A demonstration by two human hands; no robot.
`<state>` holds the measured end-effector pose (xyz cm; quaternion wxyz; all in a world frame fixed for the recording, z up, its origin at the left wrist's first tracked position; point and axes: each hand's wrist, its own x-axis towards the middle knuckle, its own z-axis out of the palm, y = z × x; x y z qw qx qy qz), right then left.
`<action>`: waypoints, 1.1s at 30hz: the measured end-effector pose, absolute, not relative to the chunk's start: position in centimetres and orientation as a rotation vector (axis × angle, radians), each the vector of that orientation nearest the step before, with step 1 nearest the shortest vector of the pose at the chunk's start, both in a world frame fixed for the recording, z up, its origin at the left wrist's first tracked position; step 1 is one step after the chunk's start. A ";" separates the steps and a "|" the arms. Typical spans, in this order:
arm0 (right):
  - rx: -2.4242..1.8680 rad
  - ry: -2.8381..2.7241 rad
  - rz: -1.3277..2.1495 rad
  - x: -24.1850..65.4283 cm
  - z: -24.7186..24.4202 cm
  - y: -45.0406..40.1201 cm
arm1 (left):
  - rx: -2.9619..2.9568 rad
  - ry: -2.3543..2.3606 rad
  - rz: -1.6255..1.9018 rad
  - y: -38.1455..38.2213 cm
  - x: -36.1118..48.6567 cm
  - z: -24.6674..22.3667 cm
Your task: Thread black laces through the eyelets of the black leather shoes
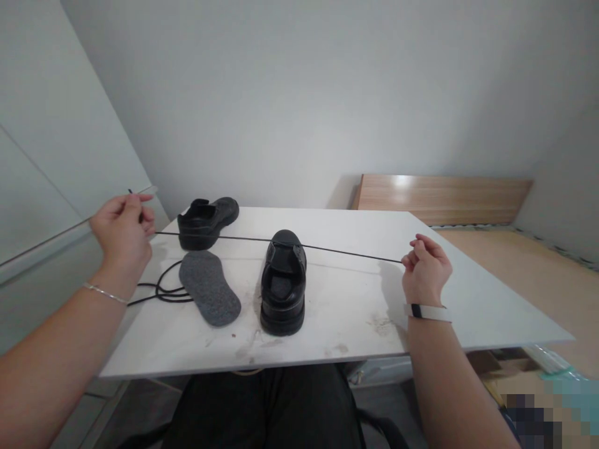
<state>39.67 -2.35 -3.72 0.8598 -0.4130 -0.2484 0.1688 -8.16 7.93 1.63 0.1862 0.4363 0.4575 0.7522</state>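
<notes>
A thin black shoelace (346, 252) runs stretched almost straight between my two hands, above the table. My left hand (124, 227) pinches it on the left, with a short dark tip poking up past the fingers. On the right, my right hand (427, 265) has its fingers closed on the other stretch of the lace. Below the lace stands a black shoe (282, 305), heel toward me. The lace passes across its front part; whether it threads through the eyelets I cannot tell. A second black shoe (199, 227) sits at the back left, turned sideways.
A grey insole (210, 290) lies left of the near shoe, beside a loose coil of black lace (161, 293). The white table (337, 312) carries dirt marks near its front edge. A wooden headboard (444, 196) and bed base stand at the right.
</notes>
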 end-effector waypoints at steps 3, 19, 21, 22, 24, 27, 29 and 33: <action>-0.863 -0.596 0.342 39.2 -3.0 -1.8 | 1.354 1.352 2.095 8.3 -7.8 1.4; -1.073 -1.858 0.835 29.6 -0.2 3.8 | 2.432 1.081 1.044 5.1 0.7 2.1; -1.087 -1.932 0.790 29.6 -1.0 3.7 | 2.436 1.054 0.991 5.1 0.7 1.3; -1.089 -1.962 0.775 29.6 -1.3 3.5 | 2.433 1.042 0.961 5.1 0.8 0.9; -1.096 -1.995 0.757 29.5 -1.5 3.3 | 2.424 1.017 0.909 5.0 1.1 0.2; -1.122 -2.006 0.745 29.2 -1.7 3.1 | 2.397 1.012 0.890 4.8 1.7 -0.4; -1.138 -1.989 0.736 29.0 -1.8 3.1 | 2.386 1.036 0.903 4.6 1.9 -0.4; -1.156 -1.947 0.709 28.8 -2.0 2.8 | 2.432 1.065 0.934 4.5 1.9 -0.5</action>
